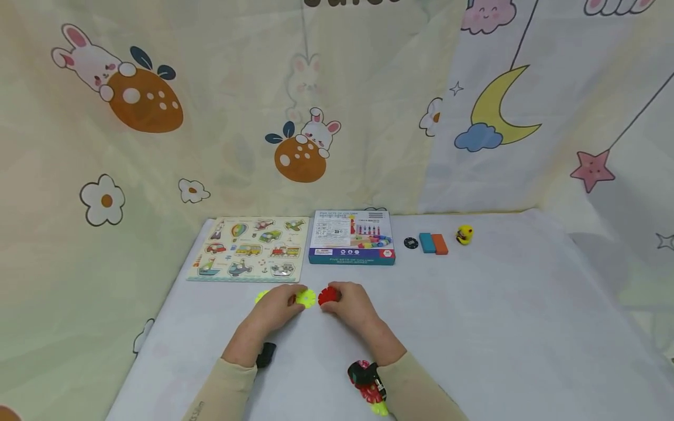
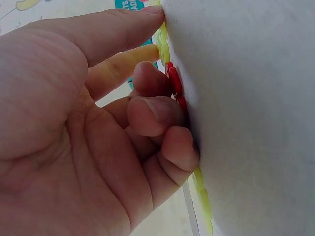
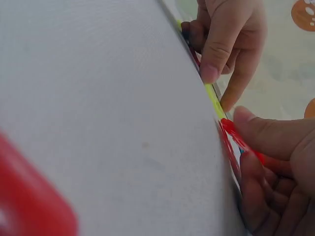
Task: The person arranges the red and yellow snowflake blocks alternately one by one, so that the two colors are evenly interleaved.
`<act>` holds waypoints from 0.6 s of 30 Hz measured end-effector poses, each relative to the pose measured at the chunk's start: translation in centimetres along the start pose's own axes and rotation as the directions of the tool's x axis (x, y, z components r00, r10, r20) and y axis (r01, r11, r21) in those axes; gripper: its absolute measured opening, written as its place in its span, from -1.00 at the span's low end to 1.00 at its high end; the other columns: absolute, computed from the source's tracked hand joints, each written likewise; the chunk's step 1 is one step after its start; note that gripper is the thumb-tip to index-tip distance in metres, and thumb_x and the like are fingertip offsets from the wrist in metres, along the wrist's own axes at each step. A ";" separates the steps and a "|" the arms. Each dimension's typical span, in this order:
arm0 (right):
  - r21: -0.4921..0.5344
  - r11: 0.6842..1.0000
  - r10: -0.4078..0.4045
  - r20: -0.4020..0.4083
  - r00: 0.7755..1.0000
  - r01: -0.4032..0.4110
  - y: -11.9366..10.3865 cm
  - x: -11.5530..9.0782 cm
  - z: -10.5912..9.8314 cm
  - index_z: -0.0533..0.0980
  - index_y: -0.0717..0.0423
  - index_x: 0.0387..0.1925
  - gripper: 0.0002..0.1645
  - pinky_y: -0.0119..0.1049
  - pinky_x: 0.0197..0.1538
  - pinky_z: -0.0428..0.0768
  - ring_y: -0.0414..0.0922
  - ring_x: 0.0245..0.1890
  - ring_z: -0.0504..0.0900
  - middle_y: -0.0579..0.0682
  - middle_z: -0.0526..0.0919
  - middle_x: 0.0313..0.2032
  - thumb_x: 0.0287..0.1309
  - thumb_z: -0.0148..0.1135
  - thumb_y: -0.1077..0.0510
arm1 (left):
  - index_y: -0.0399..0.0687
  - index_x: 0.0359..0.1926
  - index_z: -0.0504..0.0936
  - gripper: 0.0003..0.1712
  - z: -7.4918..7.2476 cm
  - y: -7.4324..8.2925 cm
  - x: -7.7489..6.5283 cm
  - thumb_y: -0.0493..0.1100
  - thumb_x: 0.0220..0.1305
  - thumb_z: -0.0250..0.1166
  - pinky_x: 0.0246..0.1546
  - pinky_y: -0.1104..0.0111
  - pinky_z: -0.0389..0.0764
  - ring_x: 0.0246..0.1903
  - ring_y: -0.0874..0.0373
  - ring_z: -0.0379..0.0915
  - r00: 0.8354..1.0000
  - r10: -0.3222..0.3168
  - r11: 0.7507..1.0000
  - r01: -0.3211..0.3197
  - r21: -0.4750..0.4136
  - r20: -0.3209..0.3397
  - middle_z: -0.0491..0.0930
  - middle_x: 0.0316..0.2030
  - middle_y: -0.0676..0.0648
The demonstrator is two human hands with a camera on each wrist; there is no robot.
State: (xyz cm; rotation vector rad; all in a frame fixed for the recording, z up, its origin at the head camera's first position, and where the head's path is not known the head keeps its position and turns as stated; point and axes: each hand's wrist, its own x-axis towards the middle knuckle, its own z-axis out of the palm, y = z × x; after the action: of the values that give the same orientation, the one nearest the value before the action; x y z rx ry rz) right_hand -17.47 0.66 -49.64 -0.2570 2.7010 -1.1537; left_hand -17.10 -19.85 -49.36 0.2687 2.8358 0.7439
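Observation:
My left hand (image 1: 275, 308) pinches a yellow-green flower-shaped disc (image 1: 306, 298) between thumb and forefinger, low over the white table. Another yellow-green disc (image 1: 260, 296) peeks out on the far side of that hand. Red disc pieces (image 2: 176, 81) lie under its curled fingers in the left wrist view; whether all these are joined is hidden. My right hand (image 1: 354, 305) grips a red flower-shaped disc (image 1: 327, 295) by its right side. In the right wrist view the red disc (image 3: 236, 133) is tilted, its tip close to the yellow-green disc (image 3: 214, 101); contact is unclear.
Behind the hands lie a vehicle picture board (image 1: 247, 248) and a boxed set (image 1: 351, 237). Further right are a black disc (image 1: 411, 242), a blue block (image 1: 427, 243), an orange block (image 1: 440, 244) and a yellow duck (image 1: 464, 234). Red and yellow-green pieces (image 1: 378, 407) lie by the right forearm.

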 end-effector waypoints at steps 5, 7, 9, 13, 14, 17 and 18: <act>-0.080 0.997 0.003 -0.018 1.000 -0.004 0.0 0.1 0.3 0.51 0.06 0.10 -0.26 -0.21 -0.16 0.56 -0.11 -0.22 0.47 -0.05 0.59 -0.23 -0.16 0.50 -0.10 | 0.08 0.17 0.54 -0.48 -0.1 0.2 -0.2 -0.03 0.15 0.36 0.07 0.12 0.42 -0.03 0.10 0.39 1.000 -0.006 1.000 0.006 0.013 -0.010 0.52 0.05 0.03; -0.095 0.995 0.017 -0.028 0.999 -0.020 0.0 0.0 0.2 0.51 0.06 0.06 -0.30 -0.23 -0.21 0.55 -0.13 -0.29 0.46 -0.08 0.56 -0.35 -0.16 0.50 -0.08 | 0.06 0.17 0.54 -0.48 -0.3 0.4 -0.2 -0.04 0.16 0.35 0.08 0.10 0.41 -0.01 0.09 0.40 1.000 -0.004 1.000 0.004 0.013 -0.010 0.52 0.06 0.02; -0.100 0.994 0.034 -0.032 0.999 -0.037 0.1 0.0 0.2 0.52 0.05 0.03 -0.35 -0.26 -0.25 0.54 -0.14 -0.33 0.44 -0.12 0.50 -0.43 -0.15 0.50 -0.05 | 0.05 0.17 0.54 -0.48 -0.3 0.5 -0.3 -0.04 0.16 0.35 0.08 0.10 0.41 -0.01 0.09 0.40 1.000 -0.003 1.000 0.003 0.013 -0.005 0.52 0.06 0.01; -0.096 0.995 0.031 -0.039 0.999 -0.035 0.2 -0.1 0.2 0.55 0.04 -0.02 -0.44 -0.25 -0.22 0.55 -0.15 -0.32 0.44 -0.14 0.51 -0.39 -0.12 0.48 -0.01 | 0.02 0.17 0.54 -0.48 -0.2 0.5 -0.2 -0.05 0.16 0.35 0.08 0.10 0.41 -0.02 0.09 0.40 1.000 0.006 1.000 -0.006 0.013 0.002 0.53 0.06 0.00; -0.091 0.995 0.028 -0.042 0.999 -0.031 0.2 -0.2 0.3 0.55 0.04 -0.03 -0.45 -0.24 -0.21 0.55 -0.15 -0.31 0.44 -0.14 0.52 -0.38 -0.11 0.48 -0.01 | 0.01 0.17 0.54 -0.48 -0.2 0.5 -0.3 -0.05 0.17 0.35 0.08 0.10 0.41 -0.02 0.09 0.41 1.000 0.008 1.000 -0.008 0.017 0.002 0.53 0.05 0.00; -0.083 0.996 0.021 -0.047 0.999 -0.024 0.4 -0.2 0.4 0.56 0.03 -0.03 -0.46 -0.26 -0.24 0.54 -0.14 -0.33 0.44 -0.14 0.51 -0.40 -0.10 0.47 -0.01 | 0.00 0.16 0.54 -0.47 -0.1 0.7 -0.3 -0.05 0.16 0.35 0.08 0.10 0.41 0.00 0.08 0.41 1.000 0.006 1.000 -0.006 0.031 -0.002 0.53 0.06 0.00; -0.080 0.997 0.019 -0.049 0.999 -0.023 0.5 -0.2 0.4 0.56 0.04 -0.03 -0.47 -0.27 -0.27 0.53 -0.14 -0.34 0.44 -0.14 0.50 -0.42 -0.09 0.47 0.00 | -0.01 0.16 0.54 -0.47 -0.1 0.8 -0.3 -0.05 0.16 0.35 0.08 0.10 0.41 -0.01 0.09 0.41 1.000 0.005 0.999 -0.005 0.035 -0.005 0.53 0.05 0.00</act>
State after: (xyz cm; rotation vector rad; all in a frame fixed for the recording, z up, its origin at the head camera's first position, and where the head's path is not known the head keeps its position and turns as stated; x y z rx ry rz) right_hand -17.17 0.76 -50.20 -0.2150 2.7892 -1.0601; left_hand -16.74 -19.28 -48.82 0.2795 2.8561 0.6980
